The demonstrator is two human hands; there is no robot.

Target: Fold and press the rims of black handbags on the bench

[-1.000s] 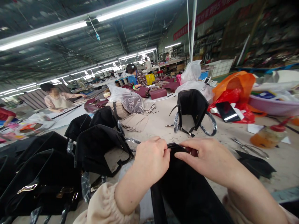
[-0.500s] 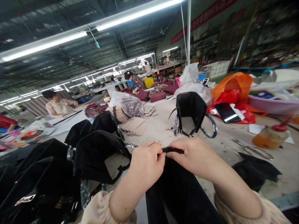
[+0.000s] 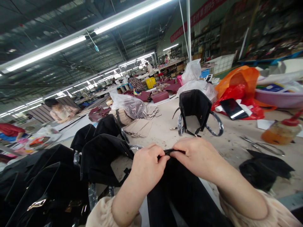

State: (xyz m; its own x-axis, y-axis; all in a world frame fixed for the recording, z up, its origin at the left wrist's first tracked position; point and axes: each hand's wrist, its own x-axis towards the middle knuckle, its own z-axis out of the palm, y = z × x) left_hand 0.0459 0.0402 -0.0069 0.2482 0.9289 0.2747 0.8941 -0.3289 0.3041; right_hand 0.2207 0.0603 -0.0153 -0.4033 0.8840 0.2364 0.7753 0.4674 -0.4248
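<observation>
Both hands pinch the top edge of a piece of black fabric (image 3: 187, 192), which hangs down toward me between my forearms. My left hand (image 3: 149, 164) has its thumb and fingers closed on the edge. Close beside it, my right hand (image 3: 197, 156) grips the same edge with thumb beneath and fingers on top. The fabric looks like part of a bag, though its full shape is hidden. Just beyond my hands stands a black bag (image 3: 195, 110) with plastic-wrapped handles. Left of my left hand sits another open black bag (image 3: 101, 160).
More black bags (image 3: 47, 195) with gold hardware pile up at the left. Beige panels (image 3: 139, 126) lie ahead. To the right are scissors (image 3: 265, 145), a bottle of orange liquid (image 3: 281, 132), a black scrap (image 3: 265, 171) and a phone (image 3: 233, 108). A co-worker (image 3: 61, 110) sits at the far left.
My hands keep their hold on the fabric edge, almost in place. The view has turned slightly, so the bags at left and the tools at right appear shifted rightward.
</observation>
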